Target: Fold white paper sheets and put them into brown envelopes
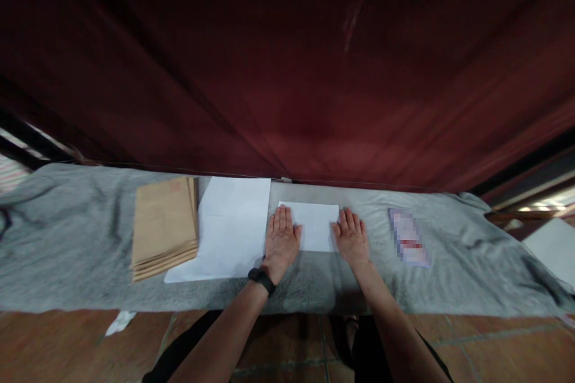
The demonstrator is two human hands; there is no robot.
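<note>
"One long bench [453, 287] under a grey cloth takes up most of what you see, so what's on it, biggest first?"

"A broad white sheet [236, 221], left of the hands. It lies flat and looks thin, so I expect it to bend easily. Partly over it sits a stack of brown paper envelopes [164, 215], likely stiffer and heavier taken together"

"And the paper being handled?"

"That's the smaller white paper [317, 227], flat on the cloth between the two hands. I judge it light, limp and easy to crease; whether it is folded or several layers, I can't tell"

"How does each grip stand?"

"The left grip [282, 239] is a flat palm, fingers side by side, thumb out over the paper's left end. The right grip [351, 242] lies flat at the right end, fingers a little apart. Neither is closed on anything"

"Where would you take hold?"

"By the two short ends, lightly, thumb above and fingers beneath. Pinching the middle would probably buckle it, and smooth paper may slide on itself if layered"

"Anything smaller?"

"Just the dark wristband [262, 279] on the left wrist"
</note>
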